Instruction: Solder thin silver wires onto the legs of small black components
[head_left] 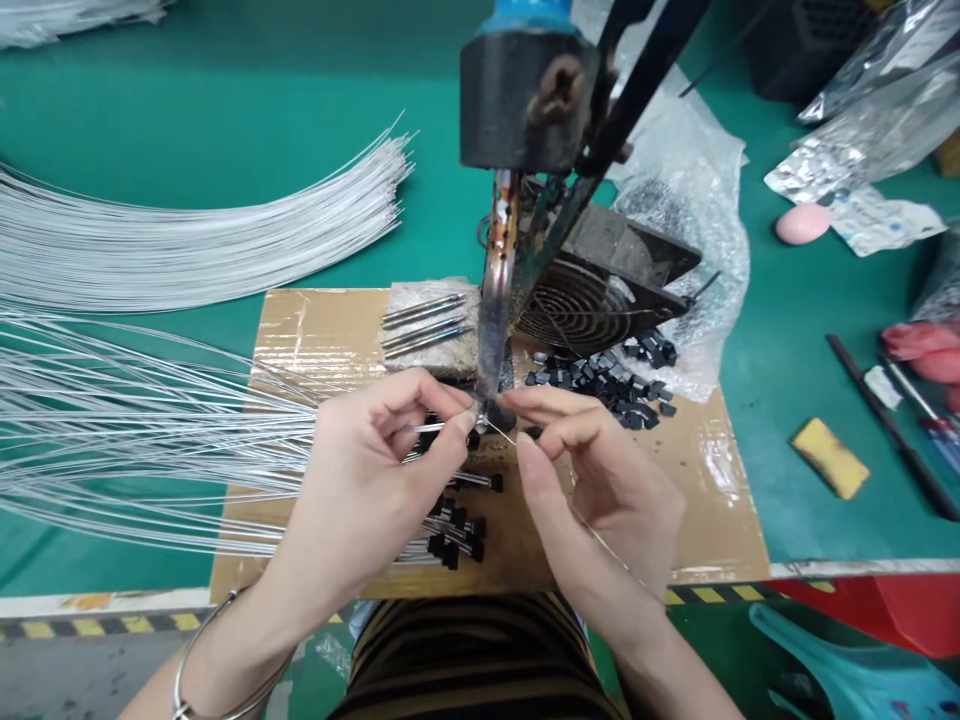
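Observation:
A soldering iron hangs tip-down from a black stand in front of me. My left hand is closed, thumb and finger pinching the end of a thin white cable right at the iron's tip. A small metal piece seems to sit there; its shape is mostly hidden by my fingertips. My right hand is closed on a strand of solder wire, which runs from the tip back across the palm. Cables with black ends lie beneath my left hand.
Cardboard covers the work spot. A pile of small black parts lies right of the iron, before a fan. Spare metal tips rest on a pad. A white cable bundle spreads left. A yellow sponge lies right.

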